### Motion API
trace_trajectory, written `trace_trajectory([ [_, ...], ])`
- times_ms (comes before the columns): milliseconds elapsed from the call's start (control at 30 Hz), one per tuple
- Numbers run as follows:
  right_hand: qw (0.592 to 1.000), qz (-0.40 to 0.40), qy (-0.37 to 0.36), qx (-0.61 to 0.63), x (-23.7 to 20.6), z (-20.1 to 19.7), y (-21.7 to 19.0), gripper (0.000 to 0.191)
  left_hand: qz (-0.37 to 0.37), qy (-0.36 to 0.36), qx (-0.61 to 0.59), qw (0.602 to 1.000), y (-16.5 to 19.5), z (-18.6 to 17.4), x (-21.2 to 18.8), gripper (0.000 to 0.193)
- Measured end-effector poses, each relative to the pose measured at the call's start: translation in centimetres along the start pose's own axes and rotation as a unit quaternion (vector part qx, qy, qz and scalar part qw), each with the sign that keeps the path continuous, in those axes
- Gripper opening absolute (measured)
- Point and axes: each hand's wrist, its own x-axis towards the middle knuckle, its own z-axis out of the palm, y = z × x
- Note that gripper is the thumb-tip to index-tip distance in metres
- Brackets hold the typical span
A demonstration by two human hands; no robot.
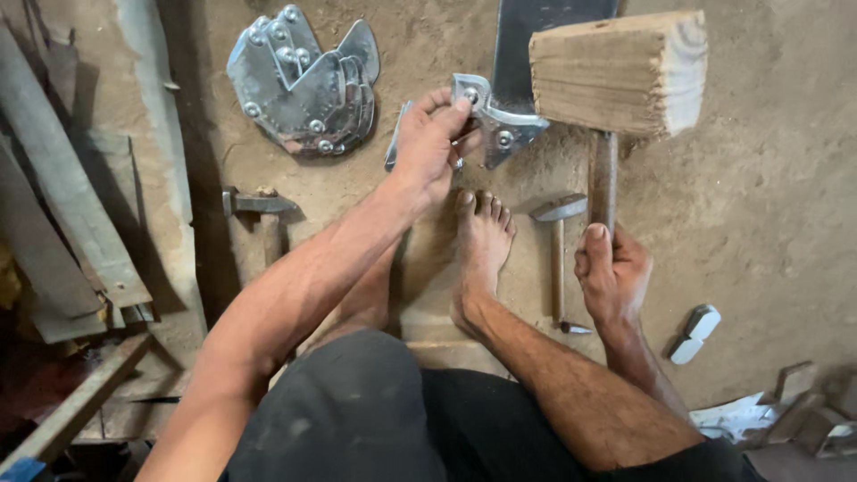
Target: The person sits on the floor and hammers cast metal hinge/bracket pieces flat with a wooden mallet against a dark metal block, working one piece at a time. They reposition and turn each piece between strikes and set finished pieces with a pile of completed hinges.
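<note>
Dirt floor (759, 196), person seated on it, bare foot (482, 245) forward. Dark metal slab (527, 45) lies at top centre. Wooden mallet (620, 71): large pale block head raised above the floor, handle running down into the right hand (611, 272), grip clenched around the handle. Pile of shiny riveted metal plates (303, 85) at upper left, well apart from the mallet. Left hand (433, 143) pinches one riveted metal bracket (491, 120), held against the slab's lower edge, just beyond the toes. Small steel hammer (558, 214) lies between foot and right hand; another hammer (259, 205) lies left. Two pale small blocks (694, 332) at right.
</note>
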Motion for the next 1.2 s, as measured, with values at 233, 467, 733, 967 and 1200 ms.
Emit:
trace_trajectory([
  [233, 0.983, -0.133, -0.018, -0.125, -0.7, -0.4, -4.5, 0.043, -0.039, -0.019, -0.048, 0.998, -0.2, -0.6, -0.1, 0.018],
  [467, 0.938, -0.218, -0.01, -0.271, -0.2, 0.5, -4.8, 0.044, -0.026, 0.041, -0.022, 0.999, -1.0, 0.3, 0.1, 0.019],
  [733, 0.94, -0.205, 0.023, -0.271, 1.3, 0.8, -2.3, 0.037, 0.003, 0.044, 0.027, 0.999, -0.3, 0.8, 0.4, 0.016],
  [967, 0.929, -0.191, 0.014, -0.318, 1.0, 0.0, -2.5, 0.031, 0.005, 0.005, 0.123, 0.992, 1.6, 0.6, 0.8, 0.018],
  [1200, 0.926, -0.171, 0.012, -0.338, 0.9, -0.3, -2.5, 0.032, 0.015, -0.042, 0.216, 0.975, 3.7, 0.7, 1.7, 0.017],
])
